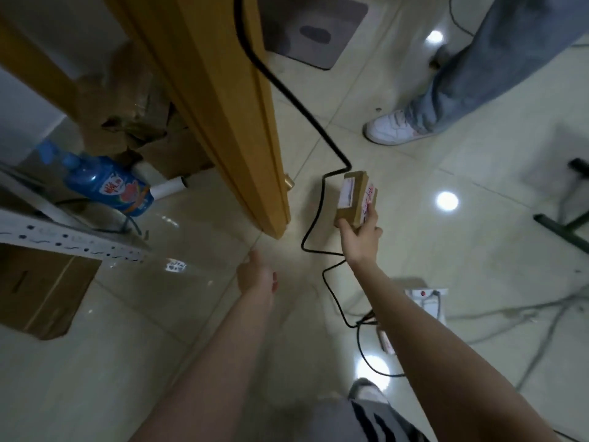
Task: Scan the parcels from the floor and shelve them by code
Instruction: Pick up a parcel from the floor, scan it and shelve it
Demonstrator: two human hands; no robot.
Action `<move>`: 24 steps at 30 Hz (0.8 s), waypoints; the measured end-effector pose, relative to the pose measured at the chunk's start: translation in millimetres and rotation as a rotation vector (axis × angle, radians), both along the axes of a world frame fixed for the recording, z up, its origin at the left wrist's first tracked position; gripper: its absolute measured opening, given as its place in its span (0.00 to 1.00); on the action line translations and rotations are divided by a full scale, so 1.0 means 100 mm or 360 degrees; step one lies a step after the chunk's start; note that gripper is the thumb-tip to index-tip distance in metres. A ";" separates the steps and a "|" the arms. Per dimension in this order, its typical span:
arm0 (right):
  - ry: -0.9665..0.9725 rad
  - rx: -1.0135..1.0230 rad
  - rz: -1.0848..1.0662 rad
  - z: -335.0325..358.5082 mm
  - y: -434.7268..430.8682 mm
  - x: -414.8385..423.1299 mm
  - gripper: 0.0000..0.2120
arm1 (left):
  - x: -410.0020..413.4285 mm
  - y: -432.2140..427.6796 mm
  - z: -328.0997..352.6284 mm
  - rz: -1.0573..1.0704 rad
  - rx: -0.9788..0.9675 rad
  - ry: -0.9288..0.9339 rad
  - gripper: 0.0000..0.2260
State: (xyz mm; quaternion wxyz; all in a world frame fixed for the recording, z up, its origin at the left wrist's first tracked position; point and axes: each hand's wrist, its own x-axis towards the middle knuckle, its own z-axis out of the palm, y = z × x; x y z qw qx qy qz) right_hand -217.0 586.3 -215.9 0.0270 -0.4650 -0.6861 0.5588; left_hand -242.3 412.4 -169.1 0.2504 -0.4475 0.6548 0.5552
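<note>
Small cardboard parcel (355, 199), held above the floor (462, 256) beside the door (223, 106), near end pinched by the right hand (360, 239): seemingly light and stiff, so an end grip suffices; left hand (256, 277) empty, fingers relaxed.

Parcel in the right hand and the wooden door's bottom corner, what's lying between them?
A black cable snakes through the gap between the parcel and the wooden door, as the head view shows.

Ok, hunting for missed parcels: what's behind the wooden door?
Crumpled brown cardboard, a blue bottle and a white roll show there; the door covers whatever lies further behind it.
</note>
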 end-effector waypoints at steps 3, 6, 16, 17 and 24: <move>0.0289 -0.0213 -0.0269 0.78 0.03 0.24 0.36 | 0.15 0.11 0.47 -0.0019 -0.0224 0.0043 0.23; 0.0483 -0.0508 -0.0554 1.65 -0.01 0.46 0.25 | 0.28 0.29 1.12 -0.0088 -0.0265 0.0079 0.21; 0.0894 -0.1348 -0.0915 4.45 -0.62 1.06 0.20 | 0.72 0.69 3.97 -0.0325 0.0659 0.0155 0.15; 0.0897 -0.1377 -0.0897 4.68 -0.70 1.10 0.21 | 0.75 0.63 4.23 -0.0372 0.0784 0.0134 0.16; 0.0940 -0.1720 -0.0615 6.14 -1.08 1.19 0.22 | 0.88 -0.13 5.71 -0.0567 0.0903 0.0502 0.12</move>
